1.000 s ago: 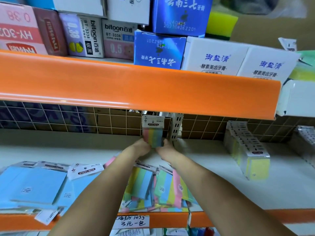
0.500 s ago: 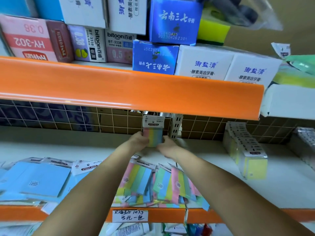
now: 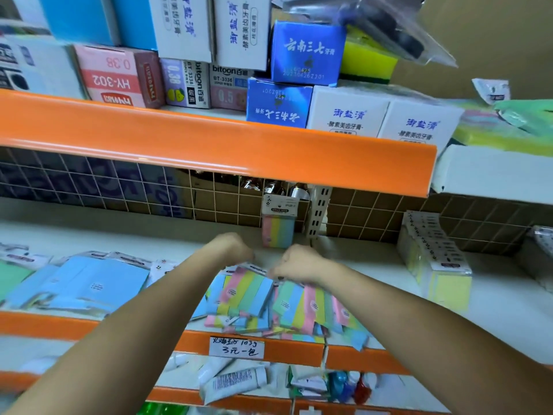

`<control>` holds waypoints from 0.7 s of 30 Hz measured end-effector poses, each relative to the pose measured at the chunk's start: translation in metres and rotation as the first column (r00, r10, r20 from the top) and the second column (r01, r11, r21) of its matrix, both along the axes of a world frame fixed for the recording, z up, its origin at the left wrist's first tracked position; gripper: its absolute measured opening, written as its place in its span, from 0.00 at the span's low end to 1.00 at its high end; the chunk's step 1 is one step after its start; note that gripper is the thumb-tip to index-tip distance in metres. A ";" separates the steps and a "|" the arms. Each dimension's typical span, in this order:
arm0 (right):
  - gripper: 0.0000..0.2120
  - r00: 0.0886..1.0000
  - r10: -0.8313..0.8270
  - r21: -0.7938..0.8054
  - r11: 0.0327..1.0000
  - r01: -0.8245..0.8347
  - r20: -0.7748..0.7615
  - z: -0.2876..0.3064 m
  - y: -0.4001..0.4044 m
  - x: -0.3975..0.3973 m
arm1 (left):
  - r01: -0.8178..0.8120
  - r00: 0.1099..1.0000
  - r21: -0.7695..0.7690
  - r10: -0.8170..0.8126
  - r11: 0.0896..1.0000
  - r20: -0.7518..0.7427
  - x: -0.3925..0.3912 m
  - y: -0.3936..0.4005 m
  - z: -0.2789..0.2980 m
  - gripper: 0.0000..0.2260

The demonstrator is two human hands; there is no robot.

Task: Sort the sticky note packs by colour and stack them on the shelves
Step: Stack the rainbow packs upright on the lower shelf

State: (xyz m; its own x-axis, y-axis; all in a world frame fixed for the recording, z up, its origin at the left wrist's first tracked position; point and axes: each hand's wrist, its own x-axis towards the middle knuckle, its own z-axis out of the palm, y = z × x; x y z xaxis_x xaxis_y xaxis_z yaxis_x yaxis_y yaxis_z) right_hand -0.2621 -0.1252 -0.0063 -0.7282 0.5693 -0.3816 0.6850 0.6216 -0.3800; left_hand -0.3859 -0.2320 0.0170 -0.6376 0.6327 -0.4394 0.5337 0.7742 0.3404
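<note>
1. A striped pack of sticky notes is seen standing upright at the back of the white shelf, against the tiled back wall and just beside a slotted metal upright; it is touched by neither hand.
2. The loose striped pile lies at the shelf's front edge, fanned and overlapping, in pink, yellow, green and blue bands under glossy wrap with white card headers.
3. The step in hand is judged to be the gathering of further striped packs for the standing stack.
4. The left hand and the right hand are set at the pile's upper edge with fingers curled downward. A pack header appears to be pinched by each, though the fingertips are hidden, so the grip cannot be told for certain.
5. The next move would call for one thin, slippery pack to be lifted free without neighbours being dragged along.
6. Flat blue packs lie to the left; a row of yellow packs stands upright to the right.
7. Cardboard boxes are stacked on the orange-edged shelf above.
</note>
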 end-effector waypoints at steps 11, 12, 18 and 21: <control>0.29 0.998 -0.012 0.134 0.991 0.003 0.061 -0.003 -0.041 0.005 | -0.016 0.987 -0.132 0.037 0.991 0.158 0.024 -0.022 -0.007 0.11; 0.29 0.999 -0.020 0.144 0.989 0.013 0.048 -0.004 -0.042 0.005 | -0.020 0.987 -0.128 0.040 0.992 0.157 0.025 -0.022 -0.009 0.11; 0.30 0.992 -0.128 0.094 0.987 0.128 -0.008 -0.016 -0.042 0.003 | 0.024 0.987 -0.181 0.006 0.983 0.161 0.026 -0.017 -0.012 0.10; 0.26 0.971 -0.232 -0.021 0.973 0.231 -0.061 -0.015 -0.037 0.001 | -0.008 0.971 -0.111 0.034 0.994 0.235 0.019 -0.011 -0.007 0.11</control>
